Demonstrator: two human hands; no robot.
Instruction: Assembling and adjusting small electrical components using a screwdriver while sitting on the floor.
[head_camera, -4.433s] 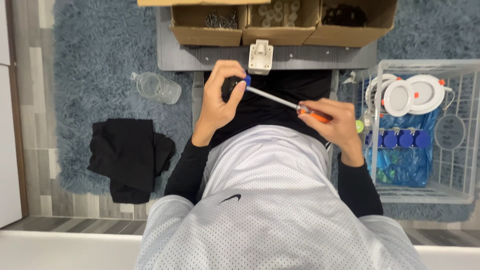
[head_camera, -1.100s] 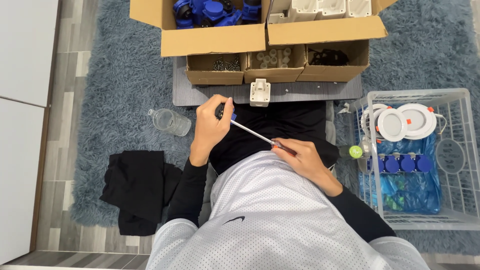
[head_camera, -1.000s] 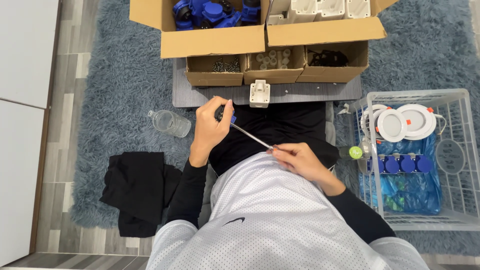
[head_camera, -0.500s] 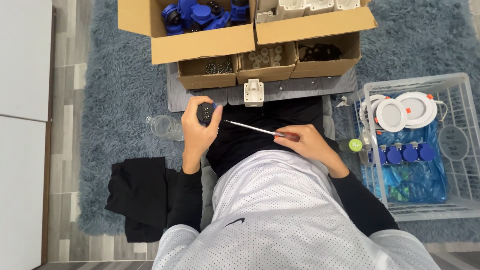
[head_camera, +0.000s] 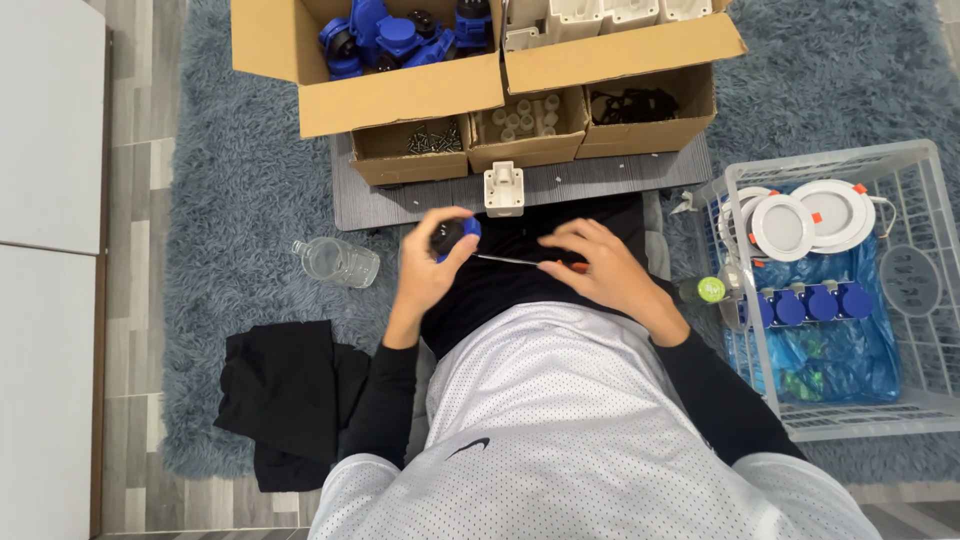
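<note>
1. A small blue and black part (head_camera: 455, 236) sits in the left hand (head_camera: 428, 275), whose fingers are curled closed around it, over the person's lap.
2. A screwdriver (head_camera: 525, 262) with a thin metal shaft and orange handle runs from that part across to the right hand (head_camera: 600, 268). The right hand is loosely closed over the handle end, fingers arched, the tip reaching the blue part.
3. Just beyond the hands, a white plastic fitting (head_camera: 503, 187) stands on a grey board (head_camera: 600, 182) laid on the blue rug (head_camera: 240, 200).
4. Farther out past the board are small cardboard boxes: one with screws (head_camera: 420, 140), one with white plugs (head_camera: 525, 118), one with black pieces (head_camera: 635, 105).
5. Behind those, a larger carton (head_camera: 390, 95) holds more blue parts.
6. Outward of the left hand lies a clear plastic bottle (head_camera: 335, 262) on its side, with a black cloth (head_camera: 290, 395) nearer the person's elbow.
7. Outward of the right hand stands a white wire basket (head_camera: 930, 300) holding round white lamp fittings (head_camera: 810, 215) and blue parts on a blue bag; a green-capped bottle (head_camera: 703, 290) lies just beside it.
</note>
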